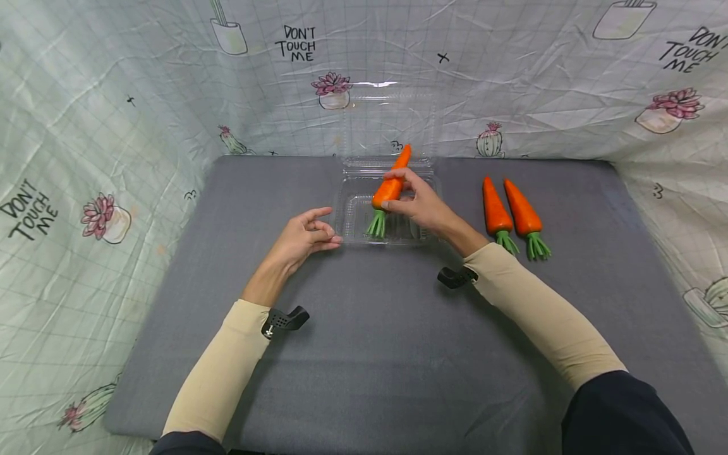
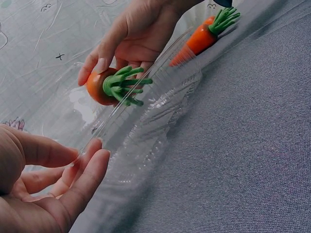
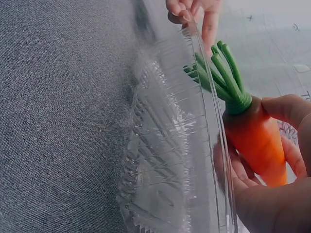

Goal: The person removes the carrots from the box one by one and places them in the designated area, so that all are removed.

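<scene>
A clear plastic clamshell box (image 1: 355,237) stands open on the table, its lid (image 1: 387,120) raised at the back. My right hand (image 1: 423,202) grips an orange carrot (image 1: 388,191) with green stem tops, thumb on one side and fingers on the other. The carrot is tilted over the box, its tip toward the lid and its stems (image 3: 228,80) toward the front rim. At the front left corner, my left hand (image 1: 301,241) pinches the box's rim (image 2: 95,136) between thumb and fingers. The carrot's underside is hidden by the right hand.
Two more carrots, one (image 1: 496,207) beside the other (image 1: 524,208), lie to the right of the box, stems toward the front. Grey cloth (image 1: 364,354) covers the table. A patterned sheet (image 1: 523,69) hangs behind and at the sides.
</scene>
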